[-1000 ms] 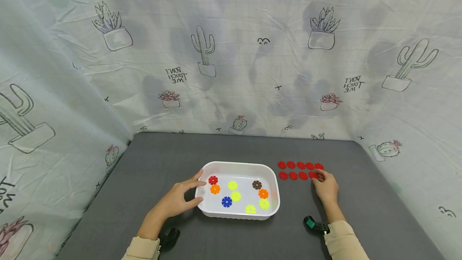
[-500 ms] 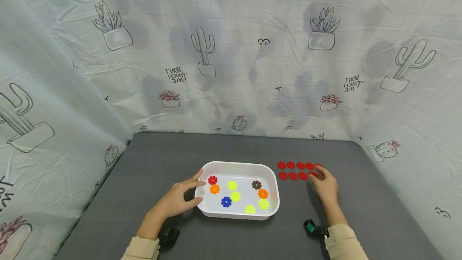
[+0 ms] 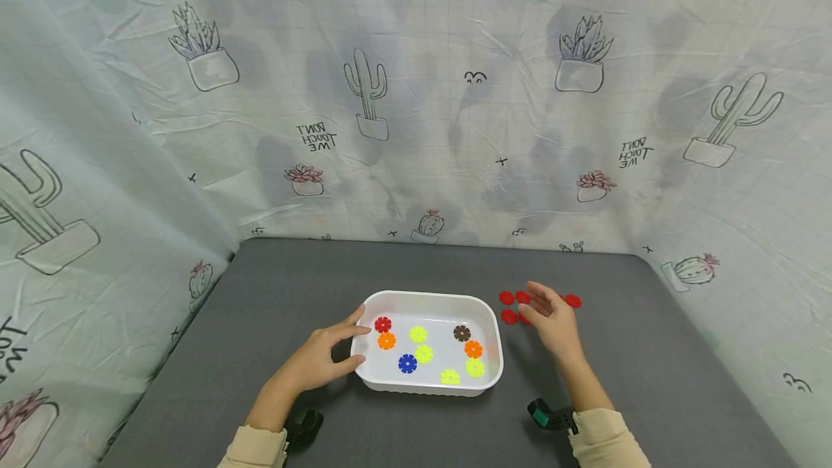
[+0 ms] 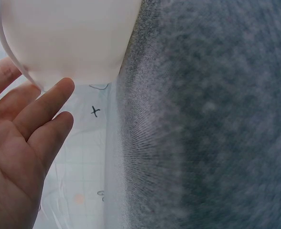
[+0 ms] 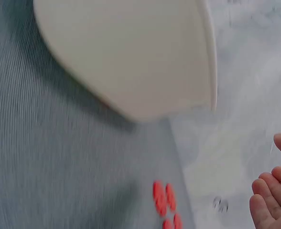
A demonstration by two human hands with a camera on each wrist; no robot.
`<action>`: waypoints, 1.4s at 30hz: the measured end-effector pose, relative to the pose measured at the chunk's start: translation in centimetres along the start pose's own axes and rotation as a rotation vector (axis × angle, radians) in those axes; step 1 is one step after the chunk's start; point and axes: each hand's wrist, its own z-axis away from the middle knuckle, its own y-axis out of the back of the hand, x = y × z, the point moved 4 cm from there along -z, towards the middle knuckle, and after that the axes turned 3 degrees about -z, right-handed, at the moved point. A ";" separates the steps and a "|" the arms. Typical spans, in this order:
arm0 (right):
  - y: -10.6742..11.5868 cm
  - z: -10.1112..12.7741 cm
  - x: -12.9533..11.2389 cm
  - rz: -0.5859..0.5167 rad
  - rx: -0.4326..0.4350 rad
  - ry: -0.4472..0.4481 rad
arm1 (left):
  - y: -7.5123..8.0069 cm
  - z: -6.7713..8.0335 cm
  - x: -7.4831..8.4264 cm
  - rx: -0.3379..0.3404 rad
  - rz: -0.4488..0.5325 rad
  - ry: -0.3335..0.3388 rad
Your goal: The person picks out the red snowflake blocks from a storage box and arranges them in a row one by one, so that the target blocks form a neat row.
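A white rectangular tray (image 3: pixel 422 303) sits on the grey table, with toothed plastic discs lying in it. My left hand (image 3: pixel 320 358) holds its left rim; some fingers pass behind the edge, others lie along the outer wall in the left wrist view. Right of the tray are red toothed discs (image 3: pixel 507 297), set out in two rows. Over them hovers my right hand (image 3: pixel 554 323), thumb and fingers apart, hiding several. No disc shows between its fingertips in the right wrist view, where loosely bent fingers (image 5: pixel 272 195) appear at the edge.
Inside the tray lie a red disc (image 3: pixel 383 324), a blue disc (image 3: pixel 407 363), a brown disc (image 3: pixel 462 333), two orange ones and several yellow ones. The grey table (image 3: pixel 312 273) meets a printed cloth (image 3: pixel 442 107) at its back and sides.
My right hand has left the right end of the red rows and moved left, nearer the tray. The rightmost red disc is uncovered. My left hand and the tray stay put.
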 end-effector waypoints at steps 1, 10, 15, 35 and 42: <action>-0.3 0.1 -0.4 -0.012 -0.013 0.012 | 0.0 0.0 0.0 0.000 0.000 -0.001; -4.0 1.1 -3.3 -0.124 -0.141 0.080 | -0.1 0.0 0.1 -0.002 0.001 -0.002; -6.4 1.5 -4.7 -0.175 -0.216 0.118 | -0.1 0.0 0.0 -0.006 -0.004 0.012; -14.8 2.2 -10.0 -0.143 -0.426 0.126 | -0.2 -0.1 0.2 -0.008 -0.005 0.021; -18.3 1.1 -7.8 -0.109 -0.470 0.069 | -0.1 -0.2 0.2 -0.007 0.000 0.013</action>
